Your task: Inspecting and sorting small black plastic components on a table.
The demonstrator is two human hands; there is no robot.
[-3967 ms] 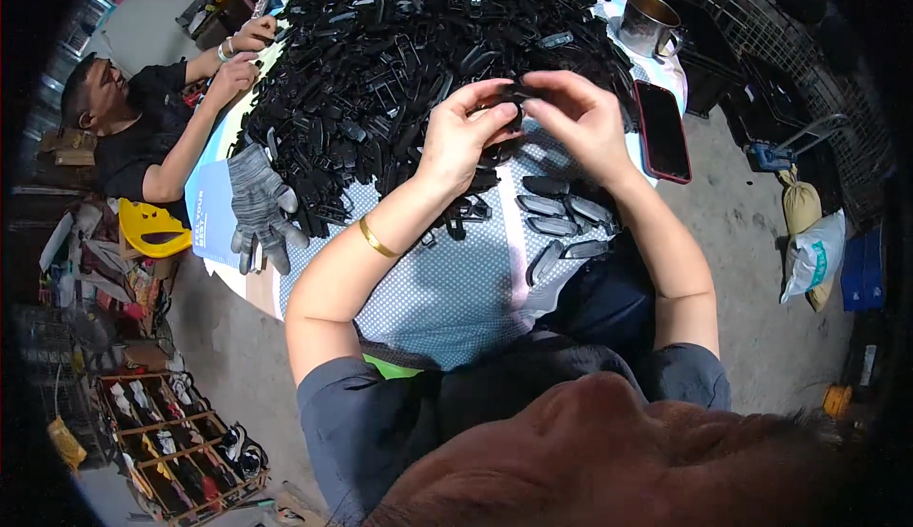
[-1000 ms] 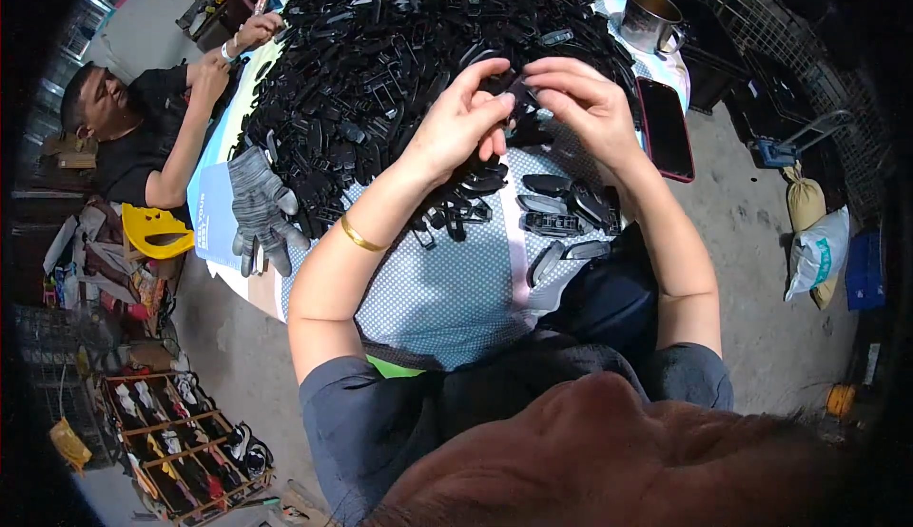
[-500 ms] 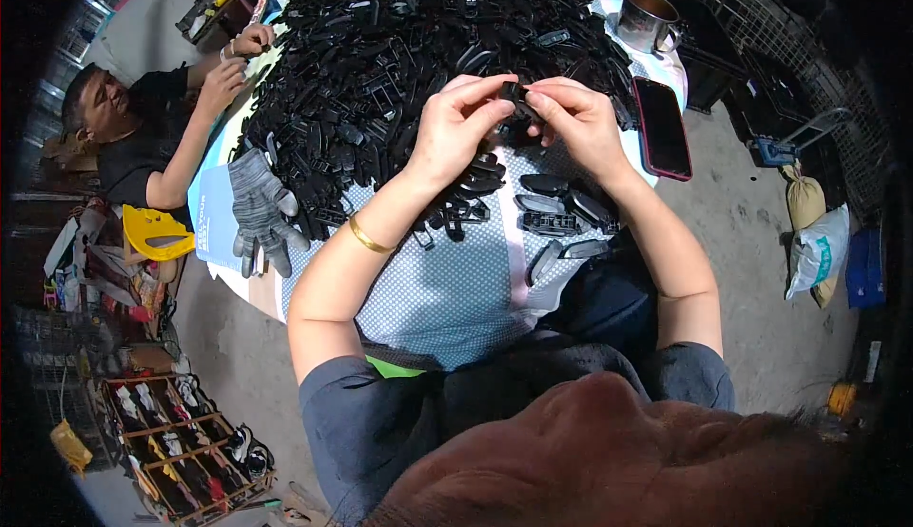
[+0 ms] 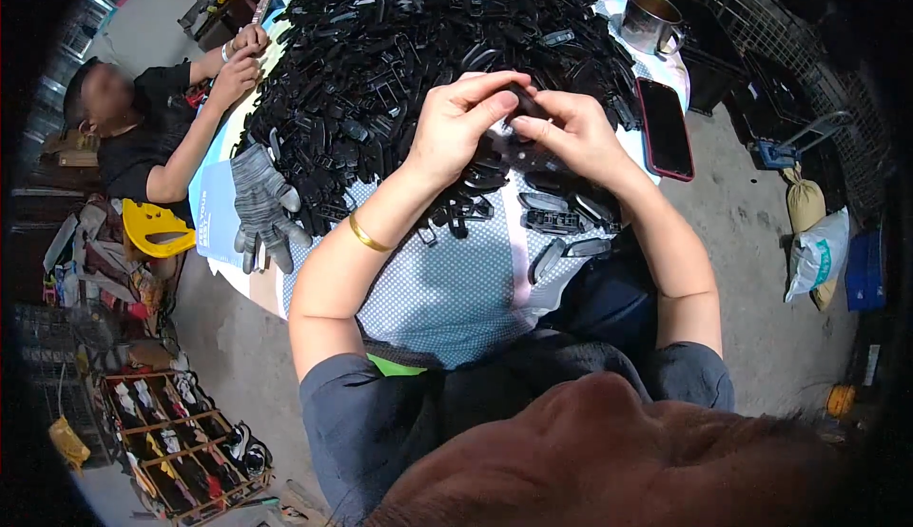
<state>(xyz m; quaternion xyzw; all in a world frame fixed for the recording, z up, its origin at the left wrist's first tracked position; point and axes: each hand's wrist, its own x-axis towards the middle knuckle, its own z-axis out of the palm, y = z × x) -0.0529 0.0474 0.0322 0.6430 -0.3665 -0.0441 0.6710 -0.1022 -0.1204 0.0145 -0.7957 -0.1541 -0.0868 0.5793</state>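
Between my two hands, over the near edge of a big heap of black plastic parts (image 4: pixel 371 61), is a small black plastic part (image 4: pixel 521 99). My left hand (image 4: pixel 461 126) pinches it between thumb and fingers, a gold bangle on that wrist. From the other side the thumb and fingers of my right hand (image 4: pixel 575 130) grip the same part. The fingers cover much of it, so its exact shape is hidden. Below my hands several longer black parts (image 4: pixel 549 221) lie on the patterned tablecloth (image 4: pixel 447 280), with a few small black pieces (image 4: pixel 456 213) to their left.
A grey knit glove (image 4: pixel 262 199) lies left of the heap. To the right are a phone (image 4: pixel 666 127) and a metal mug (image 4: pixel 650 21). Across the left edge sits another person (image 4: pixel 143 137), hands at the table. A yellow plastic stool (image 4: pixel 157 230) stands below.
My fingers have shifted around the black part, and it is now turned up and shows more between them. The other person's hands have moved slightly.
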